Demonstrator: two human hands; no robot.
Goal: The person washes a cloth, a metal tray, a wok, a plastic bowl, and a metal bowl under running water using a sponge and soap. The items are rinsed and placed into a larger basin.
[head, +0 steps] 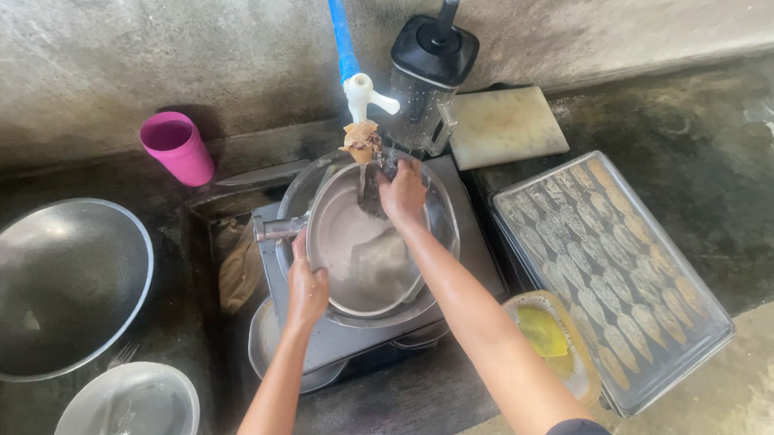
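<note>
While water runs from the white tap (362, 92), far left of both hands a large steel wok (51, 286) and a clear glass lid (124, 422) lie on the wet table (730, 184), with a pink cup (176, 148) behind them. The left hand (305, 287) has its fingers (299, 248) curled over the near-left rim of a steel pan (361, 242), which sits tilted in the sink on stacked metalware. The right hand (403, 194) has fingers pinched on a dark scrubbing cloth (370, 191) against the pan's far inner wall. Behind these fingers stands a blender jug (427, 74) beside a white cutting board (503, 126); to their right lies a patterned metal tray (613, 274), with a yellow-stained container (555, 342) at its near-left edge.
</note>
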